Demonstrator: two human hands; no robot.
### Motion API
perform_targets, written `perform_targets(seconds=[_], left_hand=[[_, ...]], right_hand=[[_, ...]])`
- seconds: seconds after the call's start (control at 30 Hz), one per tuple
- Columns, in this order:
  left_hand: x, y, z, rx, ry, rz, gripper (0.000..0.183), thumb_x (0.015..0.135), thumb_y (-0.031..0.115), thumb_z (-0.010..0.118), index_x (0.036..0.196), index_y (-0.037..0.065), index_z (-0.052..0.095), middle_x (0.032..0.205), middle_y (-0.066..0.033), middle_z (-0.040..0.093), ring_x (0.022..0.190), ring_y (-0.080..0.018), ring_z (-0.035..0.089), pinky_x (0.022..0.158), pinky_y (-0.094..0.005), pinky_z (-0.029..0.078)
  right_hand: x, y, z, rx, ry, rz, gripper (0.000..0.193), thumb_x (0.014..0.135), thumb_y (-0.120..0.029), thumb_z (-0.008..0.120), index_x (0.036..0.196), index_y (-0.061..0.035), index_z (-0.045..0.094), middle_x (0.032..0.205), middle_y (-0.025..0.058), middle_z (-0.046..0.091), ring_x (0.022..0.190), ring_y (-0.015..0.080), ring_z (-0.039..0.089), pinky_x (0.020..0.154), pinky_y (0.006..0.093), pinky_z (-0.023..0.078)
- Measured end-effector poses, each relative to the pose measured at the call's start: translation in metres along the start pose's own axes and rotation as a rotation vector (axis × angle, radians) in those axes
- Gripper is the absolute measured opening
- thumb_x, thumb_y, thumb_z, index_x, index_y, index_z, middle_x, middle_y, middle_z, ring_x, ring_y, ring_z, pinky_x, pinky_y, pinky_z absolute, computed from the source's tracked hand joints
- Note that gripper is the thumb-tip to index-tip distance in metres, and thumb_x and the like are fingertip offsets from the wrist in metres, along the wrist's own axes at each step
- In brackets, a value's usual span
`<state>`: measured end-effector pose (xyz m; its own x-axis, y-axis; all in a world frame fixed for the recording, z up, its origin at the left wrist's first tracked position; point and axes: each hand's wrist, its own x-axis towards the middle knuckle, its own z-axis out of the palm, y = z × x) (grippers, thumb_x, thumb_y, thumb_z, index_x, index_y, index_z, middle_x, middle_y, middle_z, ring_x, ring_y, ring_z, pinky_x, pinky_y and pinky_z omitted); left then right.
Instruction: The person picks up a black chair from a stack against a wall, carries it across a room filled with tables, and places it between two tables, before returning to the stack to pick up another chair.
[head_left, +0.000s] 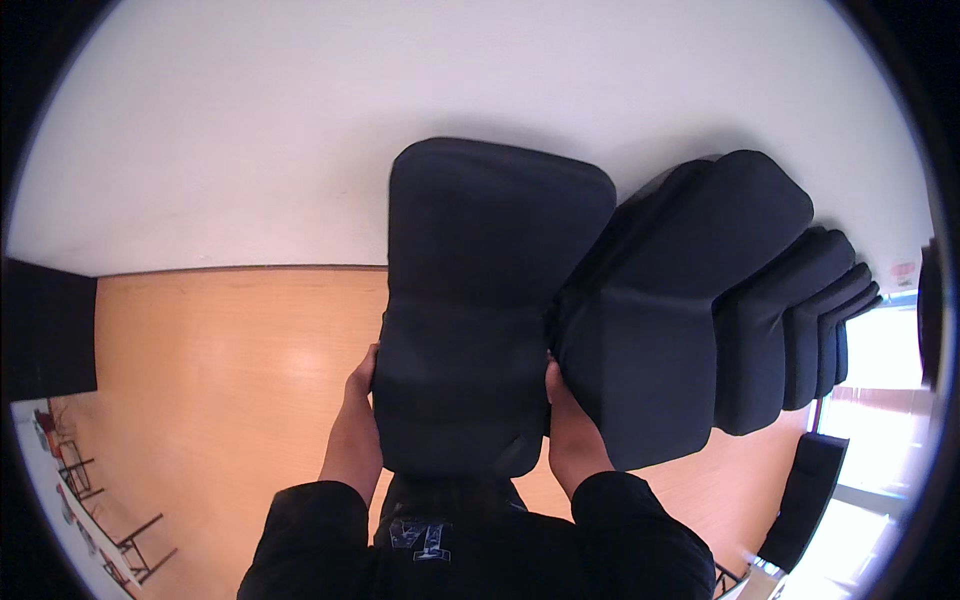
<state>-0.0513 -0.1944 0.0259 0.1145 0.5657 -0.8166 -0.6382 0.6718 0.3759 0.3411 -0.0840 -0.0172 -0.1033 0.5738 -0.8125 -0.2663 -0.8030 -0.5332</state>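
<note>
Directly in front of me is a black padded chair, its tall backrest up against the white wall and its seat toward my body. My left hand is closed on the left side edge of the seat. On the opposite edge, my right hand grips at about the same height. The fingers of both hands are mostly hidden beneath the seat; the chair's legs are out of sight. Close by on the right stands another black chair, turned at an angle and touching or overlapping the first one's side.
More black chairs continue in a row along the white wall to the right. Orange-brown floor shows at left. A black block-like object stands at far left, tables with thin legs below it. Bright windows are at right.
</note>
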Motion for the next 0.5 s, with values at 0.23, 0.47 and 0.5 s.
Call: perform_targets(seconds=[0.23,0.47,0.5], left_hand=[[0.044,-0.029,-0.067,0.303,0.191,0.120,0.050,0.088,0.041,0.026,0.115,0.004,0.045,0.111,-0.0135,0.052,0.097,-0.0222,0.050,0.086,-0.0335,0.038],[0.000,-0.022,-0.010,0.250,0.162,0.232,0.051,0.087,0.040,0.021,0.112,0.005,0.048,0.105,-0.0133,0.055,0.094,-0.0231,0.051,0.085,-0.0343,0.039],[-0.007,-0.020,-0.005,0.122,0.111,0.188,0.047,0.088,0.036,0.021,0.113,0.004,0.046,0.105,-0.0132,0.054,0.093,-0.0237,0.051,0.084,-0.0354,0.040]], right_hand=[[-0.037,-0.011,0.015,-0.013,-0.049,-0.007,0.061,0.085,-0.048,0.028,0.121,-0.0010,0.039,0.124,0.0143,0.040,0.112,0.0290,0.037,0.096,0.0354,0.026],[-0.059,-0.013,-0.007,0.028,-0.062,-0.025,0.060,0.085,-0.048,0.028,0.120,-0.0012,0.040,0.123,0.0144,0.041,0.111,0.0292,0.039,0.095,0.0359,0.027],[-0.061,-0.018,-0.006,0.022,-0.077,-0.028,0.060,0.085,-0.048,0.028,0.120,-0.0012,0.041,0.123,0.0144,0.042,0.110,0.0292,0.039,0.095,0.0359,0.027]])
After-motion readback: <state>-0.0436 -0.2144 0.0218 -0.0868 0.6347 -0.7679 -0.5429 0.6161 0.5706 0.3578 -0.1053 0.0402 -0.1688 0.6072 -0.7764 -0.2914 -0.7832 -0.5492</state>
